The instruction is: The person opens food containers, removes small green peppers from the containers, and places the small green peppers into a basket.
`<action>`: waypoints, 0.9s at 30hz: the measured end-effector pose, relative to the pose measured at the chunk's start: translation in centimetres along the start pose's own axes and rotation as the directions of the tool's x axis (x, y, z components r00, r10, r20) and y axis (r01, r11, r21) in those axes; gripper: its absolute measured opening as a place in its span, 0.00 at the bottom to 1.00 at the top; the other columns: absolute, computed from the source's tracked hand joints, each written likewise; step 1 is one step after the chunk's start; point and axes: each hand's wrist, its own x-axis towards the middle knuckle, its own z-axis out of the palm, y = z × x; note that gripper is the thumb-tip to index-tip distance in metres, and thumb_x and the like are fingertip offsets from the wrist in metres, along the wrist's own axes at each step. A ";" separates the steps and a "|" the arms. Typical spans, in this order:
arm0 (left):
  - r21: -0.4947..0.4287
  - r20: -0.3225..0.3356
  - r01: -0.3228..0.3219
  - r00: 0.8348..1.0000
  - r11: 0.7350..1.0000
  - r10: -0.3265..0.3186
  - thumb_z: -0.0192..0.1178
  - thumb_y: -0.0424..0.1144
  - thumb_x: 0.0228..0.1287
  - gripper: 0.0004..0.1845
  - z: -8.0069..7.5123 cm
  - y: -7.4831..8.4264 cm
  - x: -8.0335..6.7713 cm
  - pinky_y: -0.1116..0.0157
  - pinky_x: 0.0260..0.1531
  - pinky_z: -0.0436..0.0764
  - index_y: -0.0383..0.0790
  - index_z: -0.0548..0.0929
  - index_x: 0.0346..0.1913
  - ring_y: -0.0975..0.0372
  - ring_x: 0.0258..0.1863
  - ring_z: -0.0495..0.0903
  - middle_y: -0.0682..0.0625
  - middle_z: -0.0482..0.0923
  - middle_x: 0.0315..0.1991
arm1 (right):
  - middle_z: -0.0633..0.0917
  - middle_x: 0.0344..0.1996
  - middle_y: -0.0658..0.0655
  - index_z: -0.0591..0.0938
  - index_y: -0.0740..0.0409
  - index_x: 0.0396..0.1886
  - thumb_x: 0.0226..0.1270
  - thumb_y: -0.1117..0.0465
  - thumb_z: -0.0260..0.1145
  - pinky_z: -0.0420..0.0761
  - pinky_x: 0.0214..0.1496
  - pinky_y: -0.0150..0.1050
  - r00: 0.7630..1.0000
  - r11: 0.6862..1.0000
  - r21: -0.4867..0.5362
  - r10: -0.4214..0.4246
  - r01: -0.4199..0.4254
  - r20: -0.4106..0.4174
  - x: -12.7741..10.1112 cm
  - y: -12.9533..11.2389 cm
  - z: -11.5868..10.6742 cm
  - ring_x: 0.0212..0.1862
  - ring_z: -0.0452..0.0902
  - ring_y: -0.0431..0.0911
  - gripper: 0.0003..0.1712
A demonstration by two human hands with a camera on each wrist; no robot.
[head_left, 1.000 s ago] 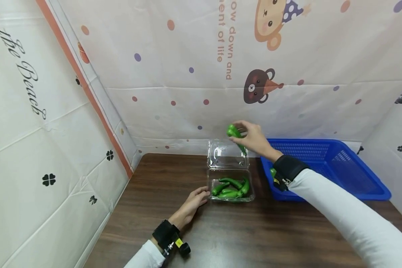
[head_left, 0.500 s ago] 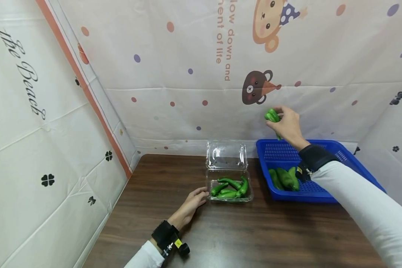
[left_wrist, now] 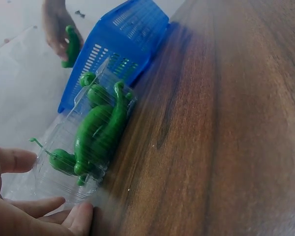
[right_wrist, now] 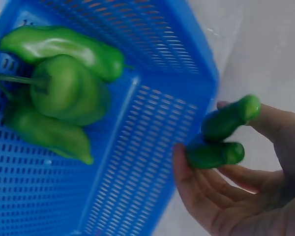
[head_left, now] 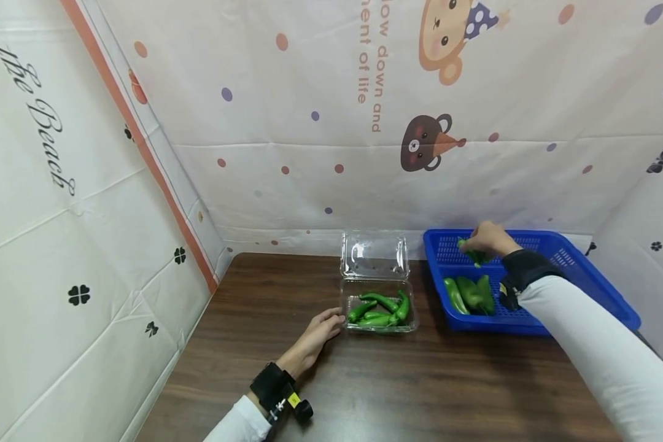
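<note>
Lowered, right hand holds pepper over basket.

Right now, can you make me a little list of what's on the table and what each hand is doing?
Table: brown wood
Clear box: lid open, green peppers inside
Blue basket: right of the clear box, three green peppers lying in it
Left hand: fingers relaxed, touching the clear box's side
Right hand: over the blue basket, holding green peppers
Held peppers: green, in the right hand's fingers
</note>
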 end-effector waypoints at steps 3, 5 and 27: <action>0.000 0.001 0.001 1.000 1.000 -0.001 0.54 0.42 0.76 0.32 -0.1 0.0 -0.1 0.46 0.77 0.68 0.28 0.63 0.76 0.40 0.77 0.61 0.32 0.57 0.78 | 0.73 0.13 0.45 0.79 0.57 0.16 0.65 0.59 0.68 0.81 0.26 0.35 0.996 0.998 0.013 0.052 -0.053 0.069 0.4 0.2 1.1 0.20 0.72 0.39 0.17; 0.007 0.003 0.003 1.000 1.000 -0.003 0.53 0.42 0.76 0.32 -0.1 0.0 -0.1 0.46 0.77 0.68 0.28 0.63 0.76 0.40 0.77 0.61 0.31 0.57 0.78 | 0.72 0.16 0.48 0.78 0.60 0.20 0.65 0.58 0.68 0.82 0.26 0.35 0.992 0.996 -0.005 0.084 -0.084 0.098 0.7 0.2 1.8 0.20 0.73 0.40 0.16; 0.014 0.003 0.008 1.000 1.000 -0.008 0.54 0.42 0.75 0.32 -0.2 -0.1 0.1 0.46 0.76 0.69 0.29 0.64 0.75 0.40 0.76 0.62 0.32 0.59 0.77 | 0.80 0.48 0.75 0.74 0.76 0.56 0.61 0.60 0.69 0.86 0.42 0.49 0.958 0.950 -0.261 0.221 -0.170 0.184 1.3 -0.4 6.6 0.43 0.80 0.60 0.29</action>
